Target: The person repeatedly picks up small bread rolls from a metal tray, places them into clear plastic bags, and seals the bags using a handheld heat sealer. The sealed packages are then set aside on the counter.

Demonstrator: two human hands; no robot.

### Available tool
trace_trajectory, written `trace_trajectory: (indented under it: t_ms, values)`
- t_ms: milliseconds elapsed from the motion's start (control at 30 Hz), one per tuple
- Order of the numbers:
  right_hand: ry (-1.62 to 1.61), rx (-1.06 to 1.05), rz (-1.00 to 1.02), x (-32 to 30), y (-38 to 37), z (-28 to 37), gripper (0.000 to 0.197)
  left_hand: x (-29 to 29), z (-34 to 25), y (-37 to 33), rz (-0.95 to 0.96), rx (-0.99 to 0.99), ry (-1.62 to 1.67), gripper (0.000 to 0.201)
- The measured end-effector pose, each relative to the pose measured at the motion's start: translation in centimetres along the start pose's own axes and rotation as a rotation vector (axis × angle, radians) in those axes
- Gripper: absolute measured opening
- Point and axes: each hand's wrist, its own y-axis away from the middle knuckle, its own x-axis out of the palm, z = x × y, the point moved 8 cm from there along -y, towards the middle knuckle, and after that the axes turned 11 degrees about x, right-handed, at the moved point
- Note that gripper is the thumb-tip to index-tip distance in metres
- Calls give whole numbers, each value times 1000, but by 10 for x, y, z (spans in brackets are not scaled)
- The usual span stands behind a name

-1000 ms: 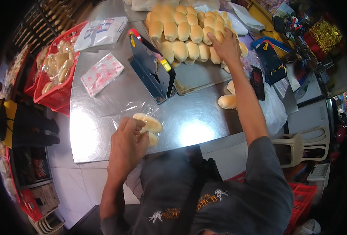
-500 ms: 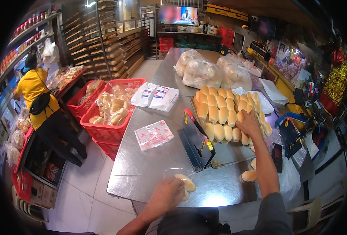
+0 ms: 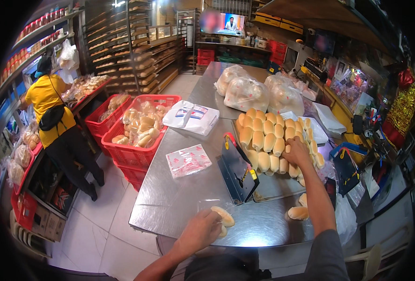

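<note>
My left hand (image 3: 200,232) is closed at the front edge of the metal table, on what looks like a clear plastic bag around a pair of bread rolls (image 3: 223,216). My right hand (image 3: 299,153) reaches into a stacked batch of golden bread rolls (image 3: 269,141) on a metal tray (image 3: 278,189). Its fingers are closed around one roll (image 3: 288,148), partly hidden by the hand. Loose rolls (image 3: 298,213) lie beside my right forearm. Left of the tray stands a dark sealer-like device (image 3: 238,173) with a yellow-and-black part.
A flat pack of printed bags (image 3: 188,160) and a white bundle (image 3: 191,117) lie on the table (image 3: 170,206). Large bagged bread (image 3: 246,93) sits behind the tray. Red crates (image 3: 135,152) of bagged bread stand left. A person in yellow (image 3: 53,105) works at the shelves.
The view has shifted slightly, moving the scene a little right and down. My right hand stays at the batch with its fingers on a roll; my left hand stays by the paired rolls.
</note>
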Motion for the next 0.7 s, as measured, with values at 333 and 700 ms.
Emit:
trace_trajectory:
  t_ms: [333,700]
  values:
    - [-255,-31,-268,-5,13,-24,52,-1,2,0,-23,-14,35,21]
    - [-127,-49,-205,11,26,-42,58,2,-3,3,16,-48,-24,14]
